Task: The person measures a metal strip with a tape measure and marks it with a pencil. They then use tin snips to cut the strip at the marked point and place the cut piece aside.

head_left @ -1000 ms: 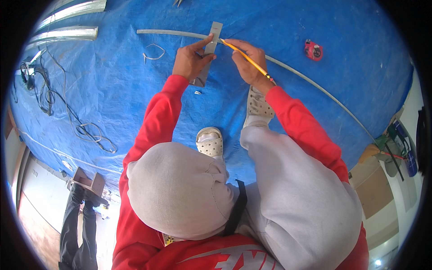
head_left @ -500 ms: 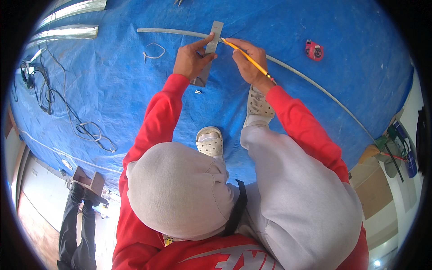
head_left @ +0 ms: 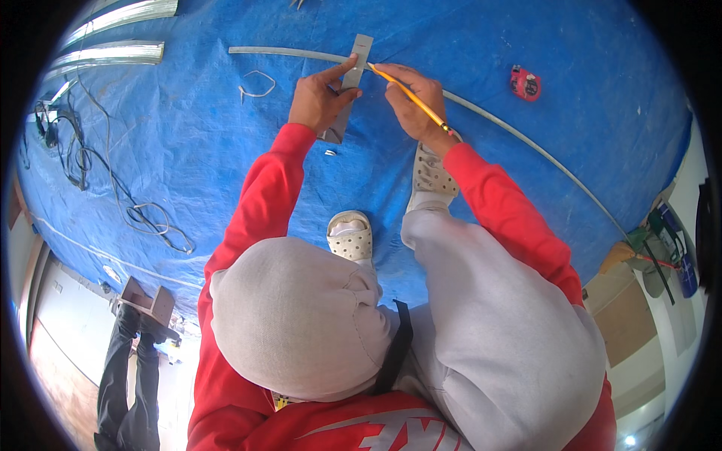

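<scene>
My left hand (head_left: 322,98) grips a flat grey bar (head_left: 362,49) laid across a long, thin grey strip (head_left: 526,143) on the blue tarp (head_left: 587,75); its index finger and thumb press on the bar. My right hand (head_left: 417,101) holds a yellow pencil (head_left: 414,94) just right of the bar, with the tip at the strip beside the bar's edge. A red tape measure (head_left: 525,83) lies to the right, and a small loop of pale cord (head_left: 259,90) lies left of my left hand.
Cables (head_left: 135,214) and shiny long strips (head_left: 113,56) lie at the left. Another person's dark-trousered legs (head_left: 120,376) show at lower left near a wooden box (head_left: 147,301). My sandalled feet (head_left: 350,240) rest on the tarp. Tools and bags (head_left: 662,248) sit at the right edge.
</scene>
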`<act>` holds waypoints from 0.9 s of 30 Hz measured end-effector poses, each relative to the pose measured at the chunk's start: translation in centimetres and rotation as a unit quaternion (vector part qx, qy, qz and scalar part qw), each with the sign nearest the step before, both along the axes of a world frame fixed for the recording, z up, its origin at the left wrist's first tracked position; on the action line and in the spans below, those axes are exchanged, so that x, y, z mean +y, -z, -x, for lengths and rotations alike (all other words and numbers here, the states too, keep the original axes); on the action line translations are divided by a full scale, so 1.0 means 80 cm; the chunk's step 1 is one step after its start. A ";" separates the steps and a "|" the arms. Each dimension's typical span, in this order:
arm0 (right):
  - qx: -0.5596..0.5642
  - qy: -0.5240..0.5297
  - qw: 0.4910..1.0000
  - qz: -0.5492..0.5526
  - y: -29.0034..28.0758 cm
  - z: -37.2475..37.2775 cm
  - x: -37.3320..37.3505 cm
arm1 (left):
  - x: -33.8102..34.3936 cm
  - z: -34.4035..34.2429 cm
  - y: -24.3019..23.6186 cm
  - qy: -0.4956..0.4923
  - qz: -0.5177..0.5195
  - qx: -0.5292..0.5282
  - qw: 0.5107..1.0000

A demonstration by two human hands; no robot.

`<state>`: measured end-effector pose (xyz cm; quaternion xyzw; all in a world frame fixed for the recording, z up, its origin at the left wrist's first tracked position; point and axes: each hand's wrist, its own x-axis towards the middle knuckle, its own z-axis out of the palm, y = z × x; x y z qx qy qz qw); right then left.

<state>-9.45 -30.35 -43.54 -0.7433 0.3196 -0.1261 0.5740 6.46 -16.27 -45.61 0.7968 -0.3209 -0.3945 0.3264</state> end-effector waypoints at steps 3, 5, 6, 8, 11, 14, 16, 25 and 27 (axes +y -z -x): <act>-0.007 -0.004 1.000 0.009 0.001 0.000 0.000 | 0.001 0.001 0.000 0.001 0.005 -0.007 1.000; -0.011 -0.005 1.000 0.013 0.002 0.000 0.000 | 0.000 0.001 0.001 0.000 0.001 -0.006 1.000; -0.010 -0.006 1.000 0.014 0.002 0.000 0.000 | 0.001 0.001 0.001 -0.001 -0.002 -0.005 1.000; -0.009 -0.006 1.000 0.014 0.002 0.000 0.000 | 0.001 0.002 0.001 -0.008 0.003 0.002 1.000; -0.008 -0.005 1.000 0.012 0.002 0.001 0.000 | 0.001 0.002 0.002 -0.008 0.004 -0.001 1.000; -0.014 -0.006 1.000 0.014 0.001 0.000 0.000 | 0.001 0.001 0.002 -0.008 -0.001 -0.001 1.000; -0.023 -0.005 1.000 0.012 0.001 0.000 0.000 | 0.001 0.001 0.003 -0.009 -0.003 0.005 1.000; -0.009 -0.008 1.000 0.021 0.001 0.000 -0.001 | 0.000 0.000 0.000 -0.003 -0.009 -0.007 1.000; -0.006 -0.008 1.000 0.015 0.000 0.000 -0.001 | 0.000 -0.001 -0.001 -0.004 -0.005 0.002 1.000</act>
